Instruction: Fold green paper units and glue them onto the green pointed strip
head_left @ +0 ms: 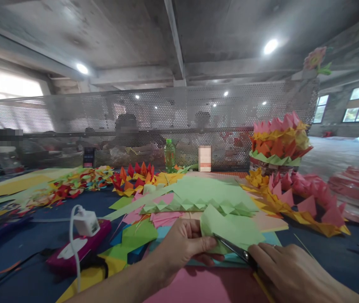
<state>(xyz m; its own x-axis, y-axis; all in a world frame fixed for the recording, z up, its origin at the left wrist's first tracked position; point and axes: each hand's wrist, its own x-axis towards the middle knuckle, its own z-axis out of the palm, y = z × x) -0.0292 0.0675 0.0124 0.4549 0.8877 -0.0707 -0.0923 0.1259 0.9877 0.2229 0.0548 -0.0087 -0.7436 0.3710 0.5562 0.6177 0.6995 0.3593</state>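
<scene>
My left hand (184, 244) pinches the near edge of a light green paper sheet (230, 229), fingers closed on it. My right hand (288, 265) grips a pair of scissors (234, 249); the blades lie against the green paper's lower edge. Under both hands lies a pink sheet (211, 288). Just beyond, a row of folded green paper triangles (195, 205) rests on more green and pink sheets.
A stacked paper lotus (277, 145) stands at the back right, with a pink-and-yellow folded ring (306, 202) before it. A white charger sits on a magenta power strip (78, 244) at left. Coloured scraps (72, 183), a green bottle (169, 155) and a mesh screen (167, 122) lie behind.
</scene>
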